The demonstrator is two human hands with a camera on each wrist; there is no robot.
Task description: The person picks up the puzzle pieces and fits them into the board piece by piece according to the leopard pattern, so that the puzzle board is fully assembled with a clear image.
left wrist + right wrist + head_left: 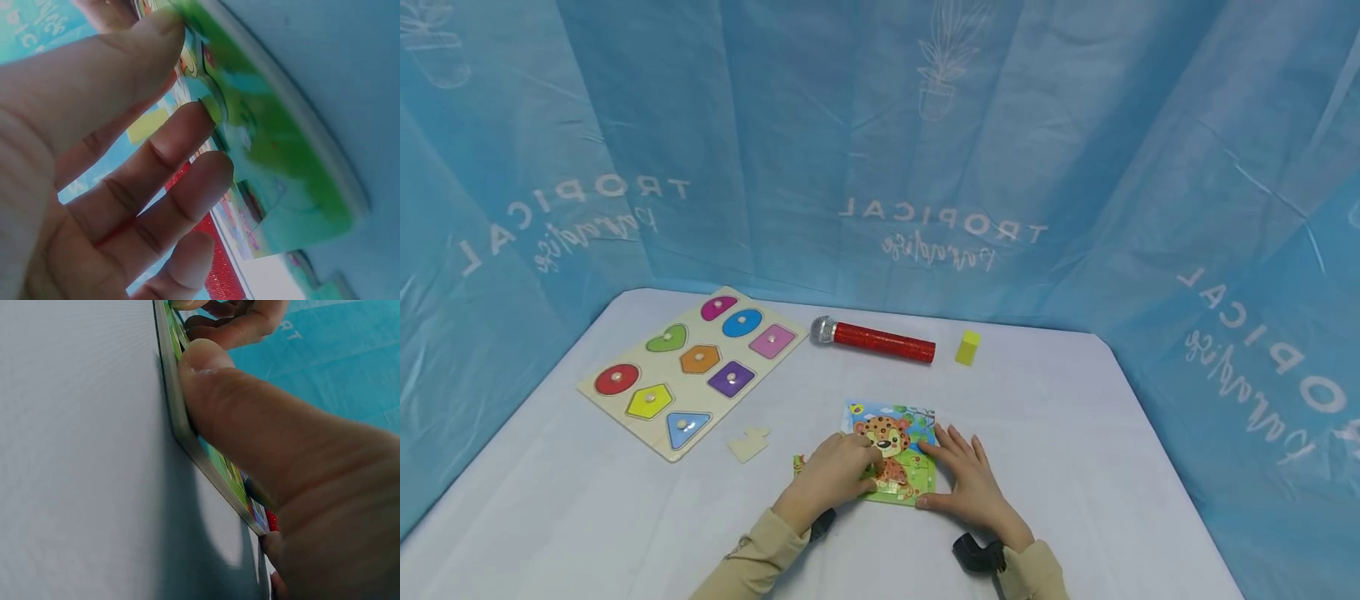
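A square leopard puzzle lies flat on the table, some of it hidden under the left hand. That hand's bent fingers and thumb touch the puzzle's left and middle part; in the left wrist view the thumb lies over the picture, its other fingers loosely bent. At the puzzle's right side, the right hand rests with fingers spread, its thumb on the board's edge near the lower corner. A small patterned piece shows just left of the left hand. Farther left lies a plain-backed piece.
A board of coloured knobbed shapes lies at the left. Behind the puzzle are a red microphone and a yellow block. Blue printed curtains stand along the back and sides of the white table.
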